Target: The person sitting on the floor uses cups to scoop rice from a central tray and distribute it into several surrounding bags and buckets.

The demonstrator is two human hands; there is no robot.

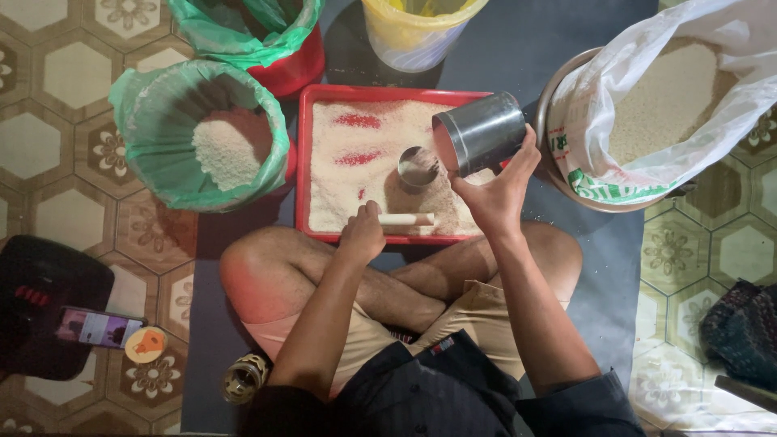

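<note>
From the head camera, a person sits cross-legged on the floor with a red tray of rice in front of the knees.

The right hand has its fingers wrapped tight around a big tin. The tin is tipped on its side in the air, over the right part of the tray, with its mouth facing left and down.

The left hand is closed on one end of a pale stick. The stick lies flat across the rice near the front edge of the tray.

A small cup stands in the rice, just under the tin's mouth. It looks like it has some rice in it, but not up to the top. So I think the filling is only partly done, and the leveling with the stick is not yet done.

To the left is a green bag with rice at the bottom. To the right is a white bag full of rice in a bowl. Lots of rice is left.
</note>
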